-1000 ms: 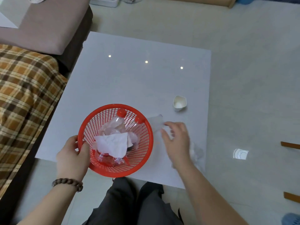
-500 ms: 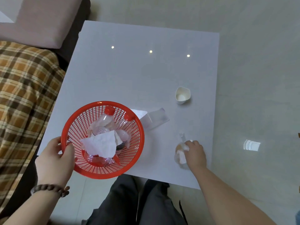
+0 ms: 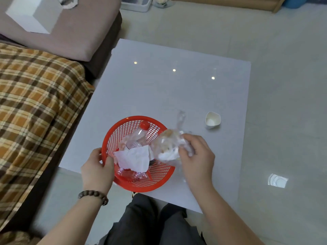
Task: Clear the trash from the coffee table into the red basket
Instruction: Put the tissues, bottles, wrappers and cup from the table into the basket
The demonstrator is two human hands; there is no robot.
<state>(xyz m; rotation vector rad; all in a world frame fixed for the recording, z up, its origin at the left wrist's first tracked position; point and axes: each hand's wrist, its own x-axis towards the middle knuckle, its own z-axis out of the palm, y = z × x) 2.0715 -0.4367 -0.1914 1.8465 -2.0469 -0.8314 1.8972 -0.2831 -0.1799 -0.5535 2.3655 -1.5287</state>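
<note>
The red basket (image 3: pixel 159 181) rests tilted at the near edge of the grey coffee table (image 3: pixel 177 89). My left hand (image 3: pixel 97 167) grips its left rim. Inside lie clear plastic bottles with red caps (image 3: pixel 141 133) and a crumpled white tissue (image 3: pixel 136 158). My right hand (image 3: pixel 196 156) holds a clear plastic bag (image 3: pixel 168 145) with white and tan bits inside, right over the basket's right rim. A small white paper cup (image 3: pixel 212 119) stands on the table to the right of the basket.
A plaid-covered sofa (image 3: pixel 35 110) runs along the left, with a pink-brown cushion (image 3: pixel 70 30) and a white box (image 3: pixel 35 13) behind it. My dark-trousered knees (image 3: pixel 152 221) sit just below the table edge. Pale tiled floor (image 3: pixel 283 121) lies to the right.
My right hand picked up the plastic bag from the table's near right part and carried it left to the basket rim. The clear wrapper beside the basket is no longer in sight.
</note>
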